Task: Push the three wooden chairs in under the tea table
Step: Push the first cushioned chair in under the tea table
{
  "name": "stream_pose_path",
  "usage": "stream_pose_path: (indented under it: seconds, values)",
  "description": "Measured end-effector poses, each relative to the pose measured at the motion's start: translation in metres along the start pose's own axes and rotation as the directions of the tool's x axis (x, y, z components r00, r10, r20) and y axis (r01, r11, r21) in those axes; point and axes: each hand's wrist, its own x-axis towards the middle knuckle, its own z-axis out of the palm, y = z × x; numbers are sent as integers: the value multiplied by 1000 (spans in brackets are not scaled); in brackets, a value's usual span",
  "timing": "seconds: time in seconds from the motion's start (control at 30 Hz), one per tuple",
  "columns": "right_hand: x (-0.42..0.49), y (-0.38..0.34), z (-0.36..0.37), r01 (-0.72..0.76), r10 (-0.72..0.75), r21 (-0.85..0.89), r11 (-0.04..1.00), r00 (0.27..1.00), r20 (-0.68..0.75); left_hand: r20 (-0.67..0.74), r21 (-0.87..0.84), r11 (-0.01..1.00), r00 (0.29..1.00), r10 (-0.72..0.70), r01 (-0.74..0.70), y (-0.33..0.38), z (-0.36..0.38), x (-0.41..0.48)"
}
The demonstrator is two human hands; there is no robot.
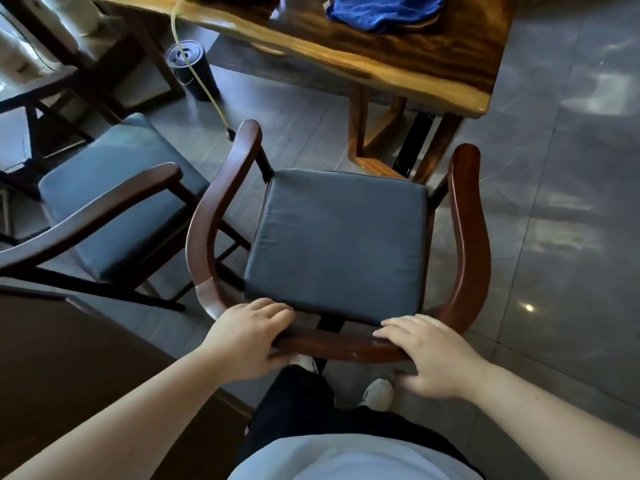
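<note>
A wooden chair (471, 237) with a curved back rail and a dark cushion stands right in front of me, facing the tea table (398, 64). Its front sits just short of the table's near edge and legs. My left hand (247, 337) grips the back rail at the left. My right hand (429, 355) grips the same rail at the right. A second chair (114, 192) with the same cushion stands to the left, angled and apart from the table. A third chair is partly seen at the far left (38, 91).
A blue cloth (384, 10) lies on the tabletop. A black cylinder (192, 69) with a yellow hose running into it stands on the tiled floor left of the table. A dark cabinet (62, 358) is close at my lower left. Open tiles lie to the right.
</note>
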Motion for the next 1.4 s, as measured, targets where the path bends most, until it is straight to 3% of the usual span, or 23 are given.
stream_pose_path:
  seconds: [0.33,0.5,0.77,0.93,1.17,1.4]
  values:
    - [19,-12,28,-158,171,67,985,937,-305,112,20,993,987,117,-120,-37,13,9]
    - [67,-39,22,-267,288,108,958,910,-298,92,42,985,982,165,-169,-99,-11,23]
    - [140,-69,1,-305,337,145,941,876,-345,120,105,963,965,234,-247,-190,-48,61]
    - [148,-70,-3,-294,331,158,943,883,-332,152,92,956,953,263,-279,-201,-52,67]
    - [148,-57,-4,-155,207,204,967,941,-266,123,72,953,951,283,-293,-196,-54,66]
    - [149,-69,1,-216,378,418,883,854,-358,110,5,885,880,462,-465,-215,-54,70]
